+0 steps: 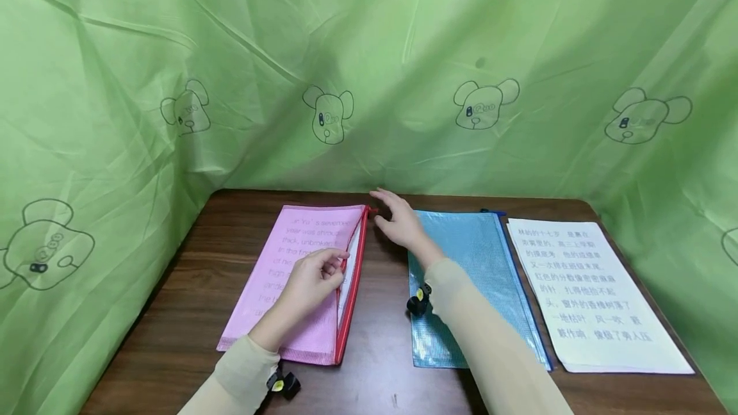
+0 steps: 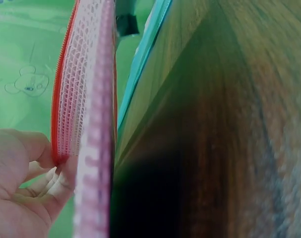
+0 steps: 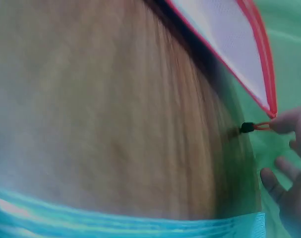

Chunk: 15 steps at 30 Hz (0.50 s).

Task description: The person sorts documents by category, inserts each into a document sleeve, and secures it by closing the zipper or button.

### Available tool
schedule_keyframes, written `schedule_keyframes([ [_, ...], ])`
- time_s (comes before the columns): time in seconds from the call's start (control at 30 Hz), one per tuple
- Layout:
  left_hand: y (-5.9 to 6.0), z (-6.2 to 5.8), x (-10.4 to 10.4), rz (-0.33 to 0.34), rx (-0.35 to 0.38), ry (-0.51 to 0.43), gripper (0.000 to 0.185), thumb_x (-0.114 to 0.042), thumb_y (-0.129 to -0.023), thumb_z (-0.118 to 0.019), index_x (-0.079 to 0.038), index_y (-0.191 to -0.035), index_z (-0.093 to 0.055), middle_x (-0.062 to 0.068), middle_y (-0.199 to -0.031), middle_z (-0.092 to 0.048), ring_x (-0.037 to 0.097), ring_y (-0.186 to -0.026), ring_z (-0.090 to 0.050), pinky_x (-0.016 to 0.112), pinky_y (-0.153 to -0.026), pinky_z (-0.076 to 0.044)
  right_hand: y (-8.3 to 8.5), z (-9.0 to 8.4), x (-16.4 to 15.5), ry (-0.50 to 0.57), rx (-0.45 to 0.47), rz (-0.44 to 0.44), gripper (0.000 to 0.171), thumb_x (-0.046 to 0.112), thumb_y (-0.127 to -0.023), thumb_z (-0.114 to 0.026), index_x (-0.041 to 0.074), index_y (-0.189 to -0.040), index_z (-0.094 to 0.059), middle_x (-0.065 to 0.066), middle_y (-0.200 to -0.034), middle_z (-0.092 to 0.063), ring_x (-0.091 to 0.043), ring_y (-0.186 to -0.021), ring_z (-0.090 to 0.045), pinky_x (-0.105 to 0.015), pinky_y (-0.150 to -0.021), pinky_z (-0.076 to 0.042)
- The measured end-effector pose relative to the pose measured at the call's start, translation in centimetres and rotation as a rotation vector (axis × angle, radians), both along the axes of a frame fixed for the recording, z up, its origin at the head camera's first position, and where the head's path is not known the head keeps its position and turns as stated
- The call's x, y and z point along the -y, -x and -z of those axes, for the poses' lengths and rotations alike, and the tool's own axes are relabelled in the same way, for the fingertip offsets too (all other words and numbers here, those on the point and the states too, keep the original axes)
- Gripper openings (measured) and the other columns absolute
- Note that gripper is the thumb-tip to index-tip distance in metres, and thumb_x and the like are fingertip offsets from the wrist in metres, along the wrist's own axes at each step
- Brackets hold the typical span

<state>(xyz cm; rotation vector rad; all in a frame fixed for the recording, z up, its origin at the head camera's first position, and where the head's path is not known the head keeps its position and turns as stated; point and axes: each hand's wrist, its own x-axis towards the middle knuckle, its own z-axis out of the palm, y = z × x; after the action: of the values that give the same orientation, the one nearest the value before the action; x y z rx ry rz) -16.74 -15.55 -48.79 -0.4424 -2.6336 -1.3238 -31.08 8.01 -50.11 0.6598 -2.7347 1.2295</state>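
A pink mesh zipper pouch (image 1: 271,261) with a red zipper lies on the table, its zipped side parted and white paper (image 1: 352,261) showing inside. Thumb and fingers of my left hand (image 1: 314,277) pinch the upper edge of that opening; the left wrist view shows them at the red zipper (image 2: 56,99). My right hand (image 1: 398,219) is by the pouch's far right corner with its fingers spread apart. In the right wrist view, its thumb is right at the cord of the zipper pull (image 3: 248,127).
A blue mesh zipper pouch (image 1: 473,248) lies under my right forearm. To its right is a stack of printed paper sheets (image 1: 588,293). Green cloth (image 1: 369,82) with bear drawings hangs behind and beside the brown wooden table (image 1: 173,338).
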Motion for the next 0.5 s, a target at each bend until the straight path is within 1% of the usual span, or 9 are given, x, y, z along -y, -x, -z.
schedule_keyframes([
  [0.07, -0.1, 0.1, 0.0, 0.0, 0.006, 0.005, 0.037, 0.008, -0.085, -0.073, -0.006, -0.119, -0.08, -0.002, -0.091, -0.072, 0.008, -0.081, -0.066, 0.025, -0.074, -0.06, 0.7, -0.1, 0.2, -0.073, -0.012, -0.068, 0.058, 0.011, -0.104, -0.068, 0.01, -0.161, -0.053, -0.014, -0.168, -0.049, -0.039, -0.153, -0.046, -0.056, -0.126, -0.035],
  [0.1, -0.1, 0.1, 0.0, 0.0, 0.007, 0.008, 0.037, 0.008, -0.085, -0.073, -0.006, -0.119, -0.08, -0.002, -0.091, -0.072, 0.008, -0.081, -0.066, 0.025, -0.074, -0.06, 1.0, -0.2, 0.3, -0.095, -0.008, -0.089, 0.056, 0.013, -0.106, -0.067, 0.009, -0.16, -0.054, -0.014, -0.166, -0.051, -0.039, -0.154, -0.045, -0.055, -0.127, -0.034],
  [0.13, -0.1, 0.1, 0.0, -0.002, 0.008, 0.008, 0.037, 0.008, -0.085, -0.073, -0.007, -0.119, -0.08, -0.002, -0.091, -0.072, 0.008, -0.081, -0.066, 0.025, -0.075, -0.06, 1.2, -0.2, 0.5, -0.11, 0.001, -0.096, 0.052, 0.015, -0.108, -0.066, 0.008, -0.158, -0.056, -0.014, -0.163, -0.055, -0.037, -0.152, -0.048, -0.054, -0.126, -0.037],
  [0.23, 0.0, 0.1, 0.0, -0.007, 0.01, 0.004, 0.038, 0.008, -0.086, -0.073, -0.008, -0.12, -0.08, -0.003, -0.091, -0.071, 0.009, -0.082, -0.066, 0.025, -0.075, -0.06, 1.5, -0.3, 0.8, -0.097, 0.036, -0.065, 0.038, 0.021, -0.11, -0.066, 0.008, -0.146, -0.068, -0.012, -0.141, -0.072, -0.031, -0.136, -0.063, -0.049, -0.118, -0.047],
  [0.3, 0.0, 0.1, 0.0, -0.009, 0.015, 0.002, 0.038, 0.008, -0.086, -0.073, -0.008, -0.12, -0.08, -0.003, -0.091, -0.071, 0.009, -0.083, -0.067, 0.025, -0.075, -0.06, 1.5, -0.2, 0.9, -0.071, 0.06, -0.026, 0.031, 0.023, -0.111, -0.067, 0.01, -0.138, -0.074, -0.009, -0.126, -0.077, -0.027, -0.124, -0.069, -0.048, -0.11, -0.053],
  [0.33, 0.0, 0.0, 0.0, -0.01, 0.016, -0.001, 0.038, 0.008, -0.086, -0.073, -0.008, -0.12, -0.08, -0.003, -0.091, -0.072, 0.009, -0.083, -0.067, 0.025, -0.075, -0.06, 1.5, -0.2, 1.0, -0.057, 0.069, -0.008, 0.029, 0.024, -0.11, -0.068, 0.011, -0.135, -0.075, -0.007, -0.12, -0.078, -0.026, -0.12, -0.07, -0.047, -0.107, -0.054],
  [0.4, 0.0, 0.0, 0.0, -0.01, 0.016, -0.007, 0.038, 0.008, -0.086, -0.073, -0.008, -0.12, -0.08, -0.002, -0.092, -0.072, 0.009, -0.083, -0.067, 0.025, -0.075, -0.06, 1.4, -0.2, 1.0, -0.037, 0.08, 0.012, 0.027, 0.024, -0.11, -0.068, 0.012, -0.133, -0.077, -0.006, -0.115, -0.078, -0.025, -0.113, -0.07, -0.046, -0.102, -0.056],
  [0.5, -0.1, -0.1, 0.0, -0.013, 0.014, -0.016, 0.037, 0.008, -0.086, -0.073, -0.007, -0.119, -0.08, -0.002, -0.092, -0.072, 0.009, -0.083, -0.068, 0.025, -0.075, -0.061, 1.3, -0.1, 0.8, -0.008, 0.085, 0.026, 0.026, 0.025, -0.11, -0.069, 0.014, -0.131, -0.078, -0.004, -0.114, -0.079, -0.023, -0.106, -0.07, -0.044, -0.095, -0.057],
])
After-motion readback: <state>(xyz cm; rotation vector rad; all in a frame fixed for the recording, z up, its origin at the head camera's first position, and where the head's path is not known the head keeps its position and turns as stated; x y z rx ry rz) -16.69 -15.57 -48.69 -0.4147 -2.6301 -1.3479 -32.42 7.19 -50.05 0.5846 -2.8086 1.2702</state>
